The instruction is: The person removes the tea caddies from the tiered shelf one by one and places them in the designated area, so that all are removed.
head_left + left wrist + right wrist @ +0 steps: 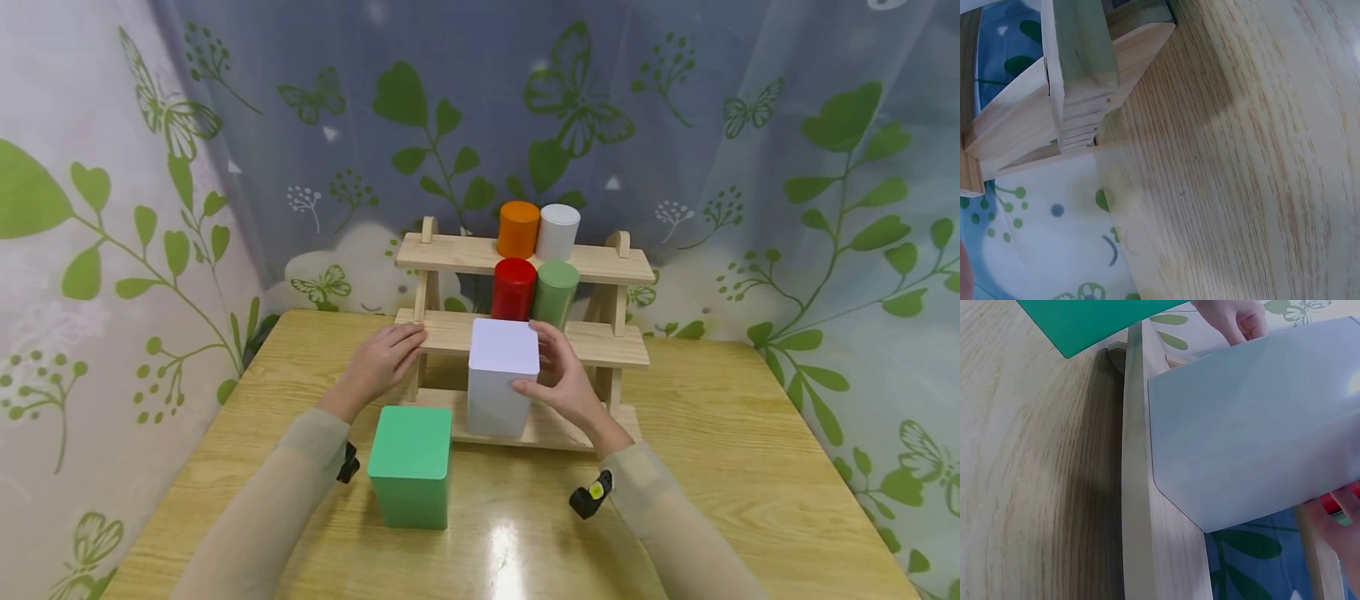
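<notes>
A tall white box (498, 400) stands on the bottom tier of a three-tier wooden display rack (442, 337). My right hand (564, 379) grips its upper right side, thumb at the front and fingers toward the back. In the right wrist view the base of the white box (1241, 431) sits on the bottom board. At the left end of the middle tier, my left hand (382, 362) holds the board's edge with bent fingers; its thumb is hidden in the head view. A green box (411, 467) stands on the table, in front of the rack's left part.
On the top tier are an orange cylinder (518, 231) and a white cylinder (557, 234). Red (513, 290) and light green (555, 296) cylinders stand on the middle tier, behind the white box. A leaf-patterned curtain (337, 158) hangs behind the wooden table (712, 467).
</notes>
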Action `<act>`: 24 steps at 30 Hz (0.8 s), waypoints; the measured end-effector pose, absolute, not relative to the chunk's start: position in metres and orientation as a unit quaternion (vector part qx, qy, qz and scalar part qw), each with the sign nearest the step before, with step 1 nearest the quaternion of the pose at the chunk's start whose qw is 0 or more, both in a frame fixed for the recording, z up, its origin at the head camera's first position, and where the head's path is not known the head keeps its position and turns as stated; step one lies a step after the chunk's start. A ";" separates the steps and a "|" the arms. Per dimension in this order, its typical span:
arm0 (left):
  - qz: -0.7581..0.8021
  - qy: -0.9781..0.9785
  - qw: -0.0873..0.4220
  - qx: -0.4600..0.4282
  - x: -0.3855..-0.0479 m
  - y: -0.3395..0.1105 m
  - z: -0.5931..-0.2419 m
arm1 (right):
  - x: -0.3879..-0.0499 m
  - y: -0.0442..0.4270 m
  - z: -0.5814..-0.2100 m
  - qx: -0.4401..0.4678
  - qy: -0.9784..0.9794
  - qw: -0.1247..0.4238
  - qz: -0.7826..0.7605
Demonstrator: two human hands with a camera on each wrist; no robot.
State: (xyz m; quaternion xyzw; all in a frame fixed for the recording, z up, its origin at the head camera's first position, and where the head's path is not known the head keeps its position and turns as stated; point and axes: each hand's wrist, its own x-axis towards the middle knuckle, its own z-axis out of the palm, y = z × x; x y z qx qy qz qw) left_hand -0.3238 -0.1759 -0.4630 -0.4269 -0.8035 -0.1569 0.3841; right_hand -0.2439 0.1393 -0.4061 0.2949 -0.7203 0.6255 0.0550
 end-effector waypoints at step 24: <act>-0.123 -0.798 0.397 -0.435 -0.322 -0.175 -0.460 | -0.216 0.140 -0.406 0.291 -0.743 0.141 0.586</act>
